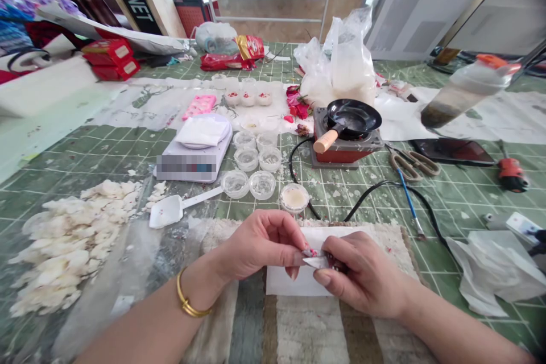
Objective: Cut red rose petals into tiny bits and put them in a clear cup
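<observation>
My right hand (362, 276) is closed around a small knife blade (316, 262), its handle hidden in the fist. My left hand (260, 244) pinches at the blade with thumb and fingers, where tiny pink bits (310, 252) cling. Both hands hover over a white sheet of paper (294, 281) lying on a striped cloth (298, 330). A gold bangle (187, 301) circles my left wrist.
Small clear cups (249, 173) cluster ahead, beside a scale (191, 153) and a white scoop (170, 210). White wax flakes (72, 239) pile at left. A black pan (352, 119) sits on a small stove, its cord (375, 190) trailing. Scissors (412, 164), a brush (410, 202), a phone (452, 151) and a bottle (464, 88) lie right.
</observation>
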Available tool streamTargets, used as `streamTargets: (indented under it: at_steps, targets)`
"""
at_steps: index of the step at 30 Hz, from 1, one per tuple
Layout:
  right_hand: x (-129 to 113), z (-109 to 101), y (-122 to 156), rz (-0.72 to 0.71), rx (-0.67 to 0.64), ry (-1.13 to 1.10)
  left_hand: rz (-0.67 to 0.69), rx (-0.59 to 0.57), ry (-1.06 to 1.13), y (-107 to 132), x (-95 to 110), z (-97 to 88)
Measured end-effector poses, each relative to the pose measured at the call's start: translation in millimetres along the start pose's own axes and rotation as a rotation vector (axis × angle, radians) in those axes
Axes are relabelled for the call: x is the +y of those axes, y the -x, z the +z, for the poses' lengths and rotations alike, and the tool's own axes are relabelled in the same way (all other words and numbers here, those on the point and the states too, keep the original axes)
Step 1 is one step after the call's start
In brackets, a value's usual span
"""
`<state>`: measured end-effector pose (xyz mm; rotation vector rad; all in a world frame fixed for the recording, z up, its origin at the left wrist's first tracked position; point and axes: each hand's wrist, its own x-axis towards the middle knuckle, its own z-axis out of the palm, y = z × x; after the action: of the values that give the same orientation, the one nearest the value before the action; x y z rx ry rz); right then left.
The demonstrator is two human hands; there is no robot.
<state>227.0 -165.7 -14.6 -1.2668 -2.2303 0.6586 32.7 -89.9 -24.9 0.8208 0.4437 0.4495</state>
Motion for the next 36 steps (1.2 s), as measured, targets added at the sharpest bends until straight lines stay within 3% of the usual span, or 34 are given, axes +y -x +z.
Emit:
streamTargets:
  at_steps: [36]
  targets:
    - [1.6, 1.4, -0.3, 0.018, -0.021, 0.022, 0.011, -0.009, -0.001, -0.2, -1.2, -0.9]
